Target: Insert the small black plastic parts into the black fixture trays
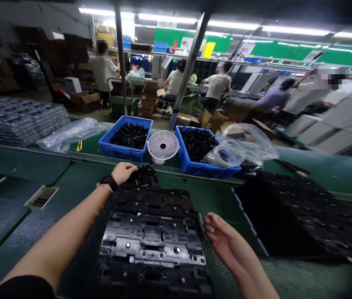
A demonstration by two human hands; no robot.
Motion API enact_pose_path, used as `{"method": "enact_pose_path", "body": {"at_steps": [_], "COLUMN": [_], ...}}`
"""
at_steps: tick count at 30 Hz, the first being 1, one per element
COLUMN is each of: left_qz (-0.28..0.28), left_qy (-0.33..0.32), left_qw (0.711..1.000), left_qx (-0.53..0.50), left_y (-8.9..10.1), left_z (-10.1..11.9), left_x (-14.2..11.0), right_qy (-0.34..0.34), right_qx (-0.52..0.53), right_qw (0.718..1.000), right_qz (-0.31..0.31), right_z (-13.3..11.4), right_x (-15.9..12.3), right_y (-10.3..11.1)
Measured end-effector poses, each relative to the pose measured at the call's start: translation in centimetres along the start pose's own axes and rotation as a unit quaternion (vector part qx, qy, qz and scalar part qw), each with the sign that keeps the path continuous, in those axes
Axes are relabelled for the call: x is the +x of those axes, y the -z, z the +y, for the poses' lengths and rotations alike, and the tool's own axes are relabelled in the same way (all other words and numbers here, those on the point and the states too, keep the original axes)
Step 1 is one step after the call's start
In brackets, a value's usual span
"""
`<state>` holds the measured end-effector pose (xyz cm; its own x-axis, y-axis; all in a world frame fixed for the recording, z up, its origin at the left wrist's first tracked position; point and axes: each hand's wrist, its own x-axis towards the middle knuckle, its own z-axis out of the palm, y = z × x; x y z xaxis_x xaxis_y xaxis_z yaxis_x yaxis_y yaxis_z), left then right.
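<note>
Just right of the left hand, fingertips close together, black parts are heaped; farther off, the right hand is curled; any pinch can't be told

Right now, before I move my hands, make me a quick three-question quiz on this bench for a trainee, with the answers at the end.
1. Open question: what stands between the two blue bins?
2. True or false: the black wristband is worn on the right wrist.
3. Multiple choice: which hand is nearer the small black parts by the far end of the dark panel? A: left. B: right. C: both equally near.

Key
1. A white fan.
2. False; the black wristband is on the left wrist.
3. A; the left hand is right beside them, while the right hand is by the panel's side.
</note>
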<state>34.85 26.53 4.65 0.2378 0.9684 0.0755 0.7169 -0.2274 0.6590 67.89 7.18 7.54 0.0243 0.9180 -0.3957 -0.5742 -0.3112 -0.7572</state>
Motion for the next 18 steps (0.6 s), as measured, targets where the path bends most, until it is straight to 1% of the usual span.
{"method": "enact_pose_path", "body": {"at_steps": [3, 7, 9, 12, 15, 18], "left_qz": [-0.023, -0.084, -0.11, -0.13, -0.109, -0.049], "left_qy": [-0.022, -0.081, -0.096, -0.094, -0.077, -0.05], "left_qw": [0.999, 0.993, 0.989, 0.987, 0.99, 0.993], "left_qx": [-0.006, -0.009, -0.011, -0.021, -0.046, -0.094], "left_y": [0.0, -1.2, -1.7, -2.0, -2.0, -1.8], "left_z": [-0.3, 0.2, 0.3, 0.0, -0.4, -0.8], "left_x": [-0.7, -0.6, -0.2, 0.3, 0.1, -0.7], "right_qy": [0.017, 0.031, 0.035, 0.04, 0.04, 0.034], "right_qx": [-0.014, -0.036, -0.041, -0.039, -0.032, -0.023], "right_qw": [1.0, 0.999, 0.998, 0.998, 0.999, 0.999], "right_qz": [-0.016, -0.024, -0.024, -0.017, -0.004, 0.013], "right_z": [-0.5, -0.7, -0.8, -0.8, -0.9, -0.8], "right_x": [0.1, -0.1, -0.2, -0.4, -0.5, -0.6], "right_y": [-1.2, -2.3, -2.3, -1.7, -0.8, 0.3]}}
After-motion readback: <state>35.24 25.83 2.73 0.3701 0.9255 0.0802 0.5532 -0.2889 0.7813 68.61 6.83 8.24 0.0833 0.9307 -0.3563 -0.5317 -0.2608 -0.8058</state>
